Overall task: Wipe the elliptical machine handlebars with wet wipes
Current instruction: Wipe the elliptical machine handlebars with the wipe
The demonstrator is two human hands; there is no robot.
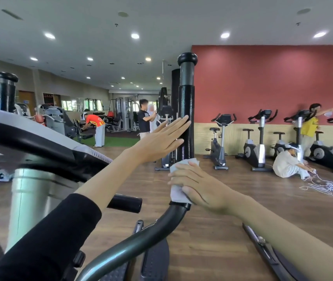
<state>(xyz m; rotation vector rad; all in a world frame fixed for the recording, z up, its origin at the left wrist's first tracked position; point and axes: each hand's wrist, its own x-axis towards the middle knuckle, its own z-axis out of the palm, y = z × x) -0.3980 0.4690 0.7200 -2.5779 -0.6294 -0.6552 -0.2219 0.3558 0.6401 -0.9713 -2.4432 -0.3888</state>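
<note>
Currently the wiping step is judged to be in hand, on the right handlebar [186,102], the tall black post with a knob on top that rises at the right edge of the elliptical.

- The wet wipe [176,192] is wrapped round the lower end of that post, just above the bend where the tube curves down toward the pedals.
- The right hand [198,187] is closed round the wipe and the post, fingers curled over it.
- The left hand [161,138] is held flat higher up the same post, with its fingers straight and close together. The fingertips are laid against the post's left side, and nothing is pinched.
- Next move, as a judgement: the wipe needs to be slid up the post toward the knob while squeezed. The left hand would have to be lifted clear, or kept steadying above the wipe's path.
- The left handlebar [6,94], at the machine's left edge, is not touched.

Counts: two upright handlebars, one wipe, two hands, and one short fixed grip [128,203] seen below the console [40,138]. A row of exercise bikes [220,138] is seen along the red wall, and the exact number cannot be told.
</note>
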